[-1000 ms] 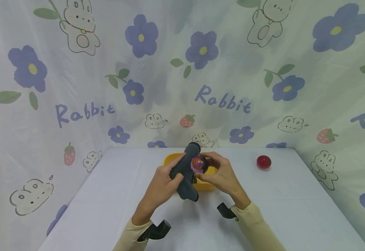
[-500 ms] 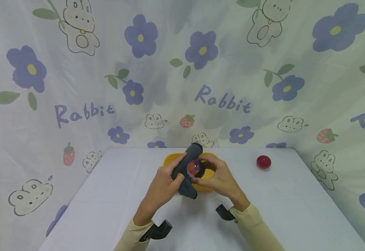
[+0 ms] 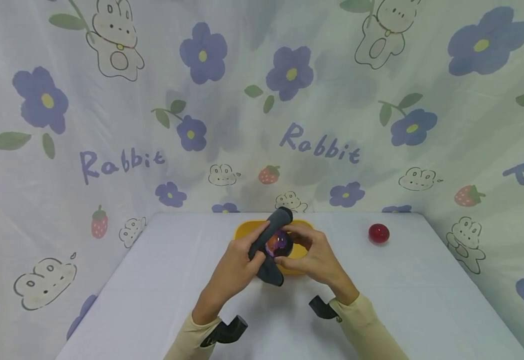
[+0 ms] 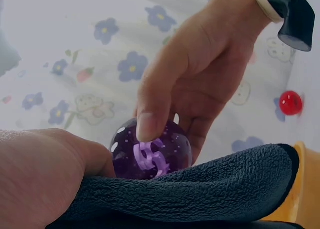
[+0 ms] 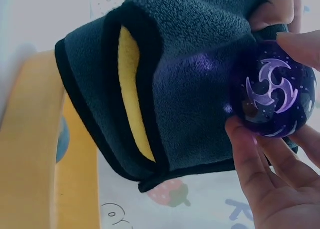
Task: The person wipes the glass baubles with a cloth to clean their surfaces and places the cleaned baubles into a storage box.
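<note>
The person's left hand (image 3: 235,265) is closed on a dark blue-grey cloth (image 3: 271,272), the thumb lying over it on the near side and the fingers going round behind. The cloth slants up from near to far, folded, with a black edging; in the right wrist view a strip of yellow lining shows inside the fold.

To the right of the cloth, the right hand (image 3: 313,252) grips a see-through purple ball (image 3: 282,242), the thumb on one side and the fingers curled round the other. A pale lilac swirl with curved blades sits inside the ball, among small light specks, and from the head the ball's left part glows orange. The ball is close against the cloth's fleecy face, though I can't tell whether the two actually touch.

Both hands are over the near part of a yellow container (image 3: 244,228), which stands toward the far edge of the white table (image 3: 424,300). Part of a rounded blue thing (image 5: 63,140) shows by the container's wall, mostly hidden. Well off to the right, a shiny red ball (image 3: 379,233) rests on the table, apart from everything else.

Beige sleeves (image 3: 370,325) cover the forearms, a black fitting (image 3: 226,331) at each wrist. Behind hangs a pale curtain (image 3: 244,115) printed with rabbits, blue flowers and strawberries.
</note>
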Motion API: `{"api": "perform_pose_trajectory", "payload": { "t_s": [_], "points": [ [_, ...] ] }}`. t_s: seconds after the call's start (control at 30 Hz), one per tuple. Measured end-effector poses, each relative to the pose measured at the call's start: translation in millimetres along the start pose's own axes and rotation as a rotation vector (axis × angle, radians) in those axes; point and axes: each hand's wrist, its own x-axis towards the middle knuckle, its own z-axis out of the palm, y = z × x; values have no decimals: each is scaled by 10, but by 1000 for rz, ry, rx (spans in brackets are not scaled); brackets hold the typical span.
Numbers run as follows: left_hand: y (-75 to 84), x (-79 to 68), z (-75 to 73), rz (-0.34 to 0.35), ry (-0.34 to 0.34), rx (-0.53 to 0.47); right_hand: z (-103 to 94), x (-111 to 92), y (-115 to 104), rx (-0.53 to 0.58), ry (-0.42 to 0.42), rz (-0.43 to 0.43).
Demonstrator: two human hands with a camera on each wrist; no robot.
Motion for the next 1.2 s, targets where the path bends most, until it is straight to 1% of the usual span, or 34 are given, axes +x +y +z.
{"api": "perform_pose_trajectory", "payload": {
  "t_s": [0.2, 0.47, 0.63, 0.77, 1.0, 1.1, 1.2],
  "points": [
    [-4, 6, -6, 6, -28, 24, 4, -9, 5, 27, 34, -22],
    [-13, 13, -11, -28, -59, -17, -13, -5, 52, 42, 91, -99],
    [-2, 9, -1, -60, -61, -35, -35, 12, 70, 53, 131, -113],
    [14, -6, 14, -81, -61, -50, -58, 24, 61, 61, 141, -102],
    [32, -27, 35, -101, -66, -49, -99, 26, 87, 63, 144, -41],
    [33, -25, 37, -97, -68, -51, -118, 29, 94, 44, 147, -27],
    [46, -24, 34, -98, -71, -51, -135, 30, 98, 3, 159, -10]
  ]
}}
